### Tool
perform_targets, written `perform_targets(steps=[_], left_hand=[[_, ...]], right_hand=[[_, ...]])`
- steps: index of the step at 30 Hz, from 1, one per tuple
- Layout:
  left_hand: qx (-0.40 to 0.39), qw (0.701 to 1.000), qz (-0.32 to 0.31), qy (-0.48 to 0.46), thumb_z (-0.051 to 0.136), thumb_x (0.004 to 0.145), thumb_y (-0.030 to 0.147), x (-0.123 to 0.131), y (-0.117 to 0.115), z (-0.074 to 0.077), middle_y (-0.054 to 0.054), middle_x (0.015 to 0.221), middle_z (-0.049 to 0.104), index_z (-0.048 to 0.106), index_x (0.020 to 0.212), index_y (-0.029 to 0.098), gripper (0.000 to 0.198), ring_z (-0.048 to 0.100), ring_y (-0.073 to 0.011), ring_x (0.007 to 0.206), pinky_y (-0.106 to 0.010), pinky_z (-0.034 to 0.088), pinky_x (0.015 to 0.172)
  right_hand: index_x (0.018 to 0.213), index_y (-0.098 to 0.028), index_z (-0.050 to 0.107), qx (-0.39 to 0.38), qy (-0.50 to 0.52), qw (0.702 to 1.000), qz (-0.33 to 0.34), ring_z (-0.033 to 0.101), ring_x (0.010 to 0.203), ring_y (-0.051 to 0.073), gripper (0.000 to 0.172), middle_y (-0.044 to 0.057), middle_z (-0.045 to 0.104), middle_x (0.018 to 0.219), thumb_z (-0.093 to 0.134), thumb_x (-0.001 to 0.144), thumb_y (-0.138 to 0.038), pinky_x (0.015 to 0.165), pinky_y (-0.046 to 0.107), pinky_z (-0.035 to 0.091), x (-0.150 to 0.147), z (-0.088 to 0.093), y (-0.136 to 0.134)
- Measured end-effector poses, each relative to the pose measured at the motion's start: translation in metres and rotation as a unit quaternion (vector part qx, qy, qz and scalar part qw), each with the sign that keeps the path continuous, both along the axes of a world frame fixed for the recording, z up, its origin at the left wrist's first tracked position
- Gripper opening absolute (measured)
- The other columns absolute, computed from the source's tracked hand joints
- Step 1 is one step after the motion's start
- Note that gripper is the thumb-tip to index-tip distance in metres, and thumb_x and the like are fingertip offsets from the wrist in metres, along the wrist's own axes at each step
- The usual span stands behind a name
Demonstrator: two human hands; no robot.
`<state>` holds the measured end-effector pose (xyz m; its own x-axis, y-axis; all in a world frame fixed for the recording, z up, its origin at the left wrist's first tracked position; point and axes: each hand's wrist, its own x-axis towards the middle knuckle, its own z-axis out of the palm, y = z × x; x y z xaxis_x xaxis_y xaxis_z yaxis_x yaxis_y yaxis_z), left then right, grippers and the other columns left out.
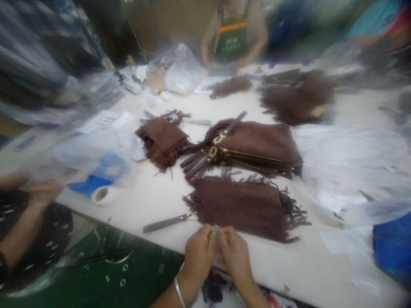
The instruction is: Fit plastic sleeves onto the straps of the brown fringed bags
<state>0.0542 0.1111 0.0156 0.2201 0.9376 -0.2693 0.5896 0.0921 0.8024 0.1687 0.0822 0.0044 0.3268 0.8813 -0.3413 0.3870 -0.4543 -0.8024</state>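
Observation:
My left hand (199, 252) and my right hand (235, 252) are close together at the table's near edge. Both have their fingers pinched, thumbs side by side. A small pale, see-through bit shows between the fingertips, too blurred to name. Just beyond them lies a flat brown fringed bag (240, 205), its near edge by my fingertips. A brown wrist strap (165, 223) with a gold clasp sticks out to its left. Behind it is a stack of brown bags (257, 141) with gold zips and clasps. Left of the stack sits a smaller brown fringed pile (165, 139).
A tape roll (103, 195) and blue plastic (85, 185) lie at left, near a co-worker's hand (45, 190). Clear plastic sheets (349, 167) cover the right side. More brown fringed pieces (298, 96) lie at the back, where another person (233, 42) stands. A blue object (393, 248) is at far right.

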Motion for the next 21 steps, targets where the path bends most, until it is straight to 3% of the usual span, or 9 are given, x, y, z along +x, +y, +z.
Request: perform_targets(steps=[3,7,11,21], left_hand=[[0.017,1.0,-0.003,0.016,0.038,0.094,0.035,0.003,-0.001,0.004,-0.006,0.087,0.068,0.063,0.087,0.022,0.029,0.06,-0.0203,0.081,-0.029,0.041,0.075],[-0.012,0.999,0.045,-0.023,0.039,0.094,0.035,0.006,-0.001,0.0,-0.004,0.081,0.067,0.062,0.08,0.021,0.031,0.06,-0.0192,0.076,-0.027,0.041,0.072],[-0.04,0.995,0.088,-0.032,0.045,0.09,0.034,0.008,0.002,-0.004,-0.001,0.069,0.065,0.059,0.071,0.02,0.027,0.059,-0.0173,0.067,-0.025,0.039,0.064],[-0.036,0.994,0.101,0.024,0.05,0.086,0.034,0.016,0.003,-0.007,0.001,0.065,0.061,0.053,0.07,0.022,0.02,0.056,-0.0162,0.062,-0.025,0.035,0.059]], right_hand=[[0.079,-0.022,0.055,0.021,-0.092,0.995,0.035,0.067,0.065,0.021,0.025,0.004,0.07,0.071,0.038,0.093,-0.034,0.059,0.027,0.041,0.0,-0.001,-0.001],[0.081,-0.022,0.054,0.036,-0.133,0.989,0.052,0.067,0.063,0.021,0.027,0.004,0.07,0.07,0.035,0.096,-0.036,0.056,0.026,0.038,-0.001,-0.003,-0.002],[0.083,-0.022,0.052,0.067,-0.149,0.984,0.066,0.065,0.057,0.021,0.032,0.004,0.068,0.066,0.03,0.098,-0.041,0.052,0.027,0.035,-0.001,-0.005,-0.004],[0.083,-0.022,0.05,0.061,-0.123,0.984,0.112,0.064,0.062,0.02,0.025,0.004,0.067,0.07,0.033,0.097,-0.032,0.055,0.026,0.036,0.004,-0.01,-0.008]])
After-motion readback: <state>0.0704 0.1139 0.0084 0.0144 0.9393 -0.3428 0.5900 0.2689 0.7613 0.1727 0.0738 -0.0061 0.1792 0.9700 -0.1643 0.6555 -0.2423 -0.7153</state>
